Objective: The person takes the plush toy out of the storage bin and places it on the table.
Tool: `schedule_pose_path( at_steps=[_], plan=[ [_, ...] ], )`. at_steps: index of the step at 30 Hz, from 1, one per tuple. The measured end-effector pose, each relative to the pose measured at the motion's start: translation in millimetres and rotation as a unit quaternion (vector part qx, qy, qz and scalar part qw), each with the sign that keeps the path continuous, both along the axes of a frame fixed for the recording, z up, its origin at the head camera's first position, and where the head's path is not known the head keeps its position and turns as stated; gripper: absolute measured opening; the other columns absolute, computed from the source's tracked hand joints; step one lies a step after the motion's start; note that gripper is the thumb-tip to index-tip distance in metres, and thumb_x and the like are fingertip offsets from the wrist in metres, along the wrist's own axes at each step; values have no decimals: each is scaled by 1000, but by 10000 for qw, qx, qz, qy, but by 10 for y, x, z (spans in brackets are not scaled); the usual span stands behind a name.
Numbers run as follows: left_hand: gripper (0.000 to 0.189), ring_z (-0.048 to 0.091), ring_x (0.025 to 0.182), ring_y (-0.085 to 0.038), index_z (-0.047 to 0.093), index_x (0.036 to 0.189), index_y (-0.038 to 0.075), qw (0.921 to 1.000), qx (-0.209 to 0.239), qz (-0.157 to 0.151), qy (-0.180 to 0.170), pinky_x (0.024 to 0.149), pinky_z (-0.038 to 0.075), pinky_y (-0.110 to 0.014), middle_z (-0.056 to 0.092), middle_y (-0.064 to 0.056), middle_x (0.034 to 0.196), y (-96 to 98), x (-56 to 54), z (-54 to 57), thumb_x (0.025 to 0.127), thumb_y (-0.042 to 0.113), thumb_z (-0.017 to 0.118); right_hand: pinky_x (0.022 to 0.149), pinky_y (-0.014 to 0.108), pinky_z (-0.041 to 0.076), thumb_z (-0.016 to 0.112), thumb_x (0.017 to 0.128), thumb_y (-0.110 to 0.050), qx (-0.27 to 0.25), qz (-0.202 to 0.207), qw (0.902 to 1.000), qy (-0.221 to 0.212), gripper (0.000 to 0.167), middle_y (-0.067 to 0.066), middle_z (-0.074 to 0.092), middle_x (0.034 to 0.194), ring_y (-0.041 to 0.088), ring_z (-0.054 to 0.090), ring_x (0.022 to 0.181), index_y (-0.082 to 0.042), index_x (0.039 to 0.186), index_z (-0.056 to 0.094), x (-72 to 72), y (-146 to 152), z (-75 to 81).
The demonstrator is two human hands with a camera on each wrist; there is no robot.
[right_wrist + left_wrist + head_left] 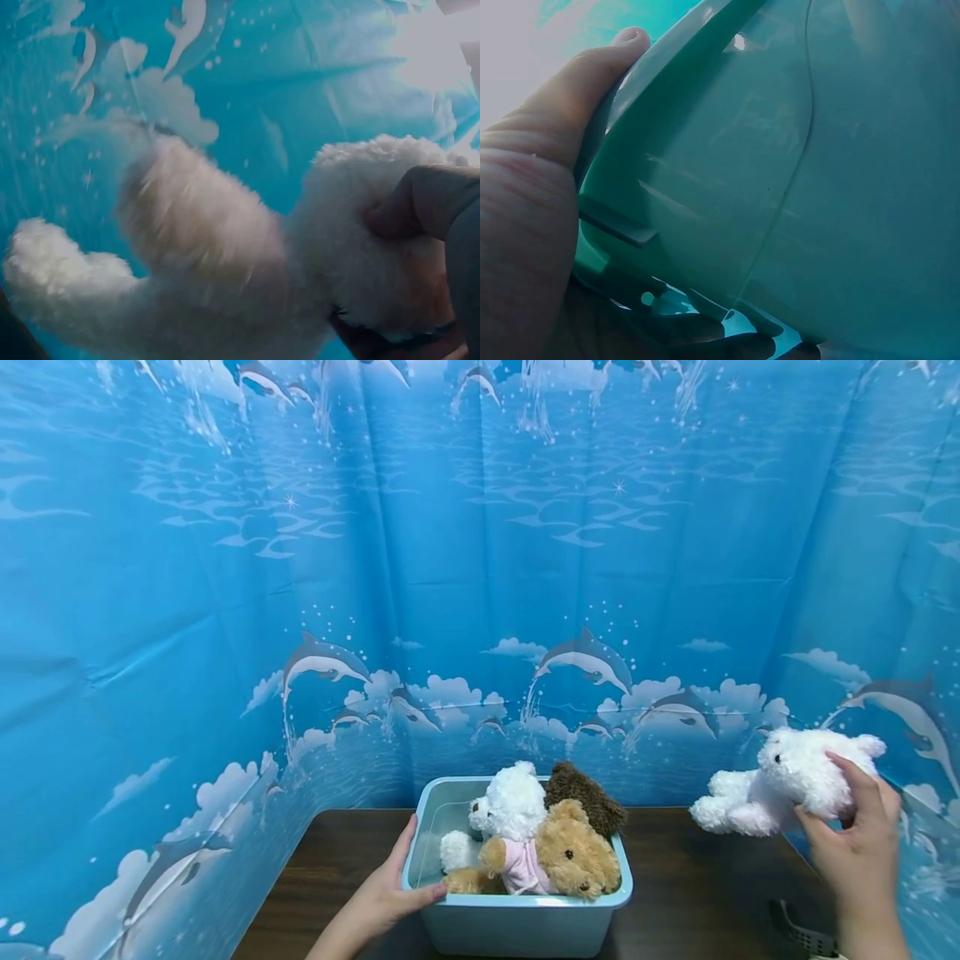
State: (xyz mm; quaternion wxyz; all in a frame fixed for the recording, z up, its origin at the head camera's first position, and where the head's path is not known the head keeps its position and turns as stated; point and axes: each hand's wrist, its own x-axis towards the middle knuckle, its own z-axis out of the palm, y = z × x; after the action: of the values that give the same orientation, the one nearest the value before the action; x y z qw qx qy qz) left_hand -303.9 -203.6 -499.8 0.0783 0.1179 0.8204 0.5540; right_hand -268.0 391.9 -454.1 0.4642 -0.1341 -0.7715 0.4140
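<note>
A white teddy bear (806, 781) is held by the head in my right hand (862, 827), raised above the right end of the table. In the right wrist view its fluffy body (217, 300) and legs stretch away to the left. My left hand (386, 889) grips the near left corner of a pale blue plastic tub (517, 927), thumb on the rim and fingers curled around the outside (817, 225). Inside the tub lie another white teddy bear (517, 802), a tan teddy bear in a pink top (577, 852) and a dark brown plush (588, 797), its face hidden.
The tub stands on a dark wooden table (330, 868). A blue curtain (450, 568) printed with dolphins and clouds hangs behind and on both sides. A dark strap (802, 931) shows beside my right wrist.
</note>
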Motion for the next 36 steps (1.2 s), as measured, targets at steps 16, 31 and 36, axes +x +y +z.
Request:
schedule_pose_path(
  at_steps=[16, 31, 36],
  plan=[
    [119, 51, 145, -50, 5, 178, 20, 9999, -26, 91, 71, 98, 60, -61, 23, -28, 178, -6, 8, 4, 93, 36, 86, 129, 70, 22, 65, 91, 4, -760, 362, 9941, -684, 82, 25, 23, 169, 49, 26, 157, -17, 167, 41, -305, 342, -533],
    [118, 46, 147, -53, 2, 177, 20, 9999, 149, -58, -4, 100, 60, -60, 19, -28, 179, -11, -2, -16, 95, 37, 85, 131, 73, 13, 92, 83, -9, -764, 165, 9909, -1099, 138, 28, 0, 173, 53, 9, 158, -21, 175, -11, -503, 409, -955],
    [119, 45, 148, -53, 2, 177, 20, 10000, 78, -23, 21, 102, 59, -61, 19, -28, 179, 0, -21, -19, 94, 39, 85, 134, 66, 6, 85, 90, -6, -1342, 356, 9841, -1107, 138, 20, -14, 178, 51, -4, 165, -28, 172, -24, -531, 407, -1106]
  ],
)
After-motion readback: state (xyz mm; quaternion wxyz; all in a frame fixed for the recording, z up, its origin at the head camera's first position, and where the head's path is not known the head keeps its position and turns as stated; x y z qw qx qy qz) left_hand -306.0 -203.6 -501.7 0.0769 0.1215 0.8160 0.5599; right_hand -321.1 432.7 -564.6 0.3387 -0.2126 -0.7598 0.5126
